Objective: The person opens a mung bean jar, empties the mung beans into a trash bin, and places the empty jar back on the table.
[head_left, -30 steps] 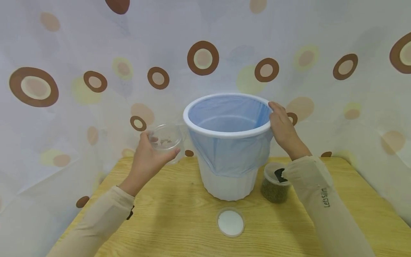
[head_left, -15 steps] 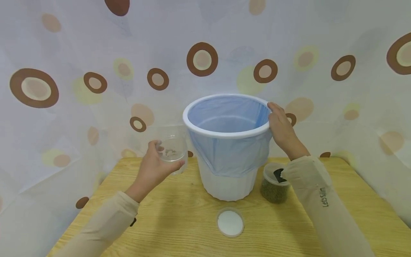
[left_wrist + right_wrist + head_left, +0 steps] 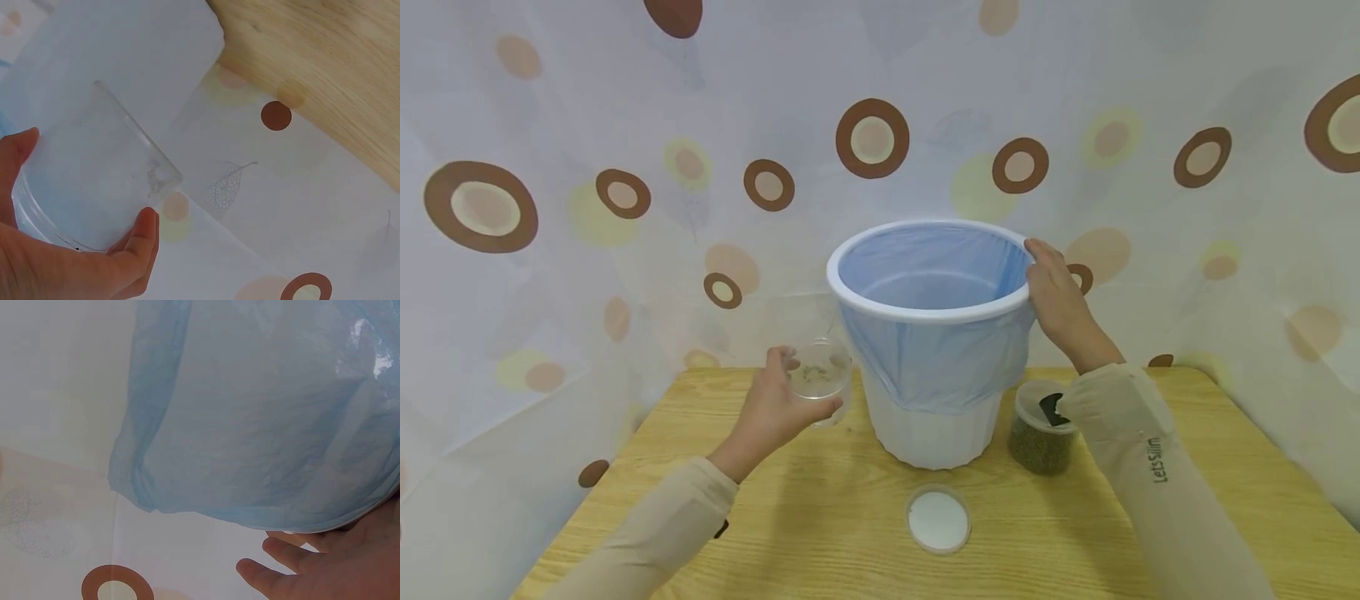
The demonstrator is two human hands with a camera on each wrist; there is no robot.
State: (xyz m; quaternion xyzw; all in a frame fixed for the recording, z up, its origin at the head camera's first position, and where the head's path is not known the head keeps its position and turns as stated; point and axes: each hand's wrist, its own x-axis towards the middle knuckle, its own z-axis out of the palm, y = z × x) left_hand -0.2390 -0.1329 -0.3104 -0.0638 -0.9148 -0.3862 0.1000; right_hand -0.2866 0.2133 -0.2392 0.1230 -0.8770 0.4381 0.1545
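Your left hand (image 3: 778,408) is clasping the clear container (image 3: 820,377), probably for control; your right hand (image 3: 1062,307) is resting, unclenched, on the bin's rim (image 3: 940,316), seemingly for steadying.

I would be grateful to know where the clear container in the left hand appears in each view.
Head: the clear container is left of centre, held in the left hand, just left of the blue-lined bin.
Left wrist: left half of the picture, slanting.
Right wrist: not in this picture.
Shared landmark: the blue-lined bin, near centre in the head view, upper left in the left wrist view, upper right in the right wrist view.
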